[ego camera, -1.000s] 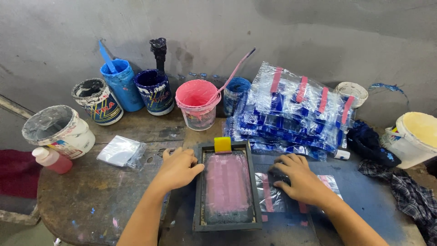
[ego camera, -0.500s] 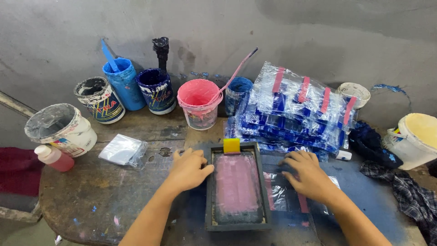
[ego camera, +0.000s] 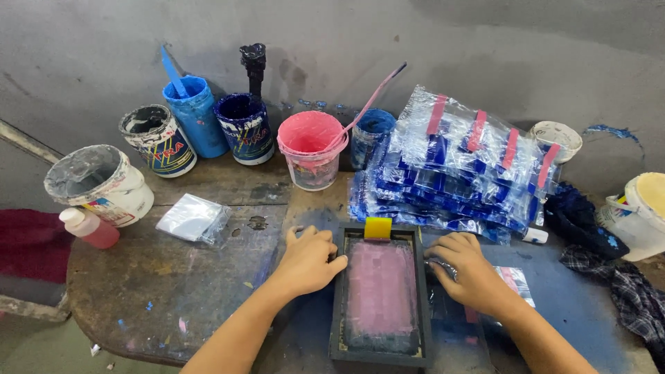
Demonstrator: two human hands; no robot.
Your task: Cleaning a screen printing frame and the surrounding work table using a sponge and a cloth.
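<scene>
Bracing the small screen-printing frame (ego camera: 382, 294) from both sides, you keep it flat at the near edge of the bench (ego camera: 159, 291), its mesh smeared pink and a yellow squeegee (ego camera: 378, 228) lying at its far end. Your left hand (ego camera: 309, 260) rests against the frame's left rail, fingers loosely curled and together. Your right hand (ego camera: 465, 271) lies palm down, fingers slightly spread, pressing on a clear plastic bag (ego camera: 516, 282) just beside the right rail, which holds that bag in place.

Beyond the frame, a tall stack of clear bags with blue and pink print (ego camera: 460, 163) sits toward the far right. The pink ink tub (ego camera: 312, 149), with a stick leaning in it, stands nearest the frame. Blue tubs (ego camera: 196, 114) line the far edge; a loose bundle of plain bags (ego camera: 192, 219) lies to the left.
</scene>
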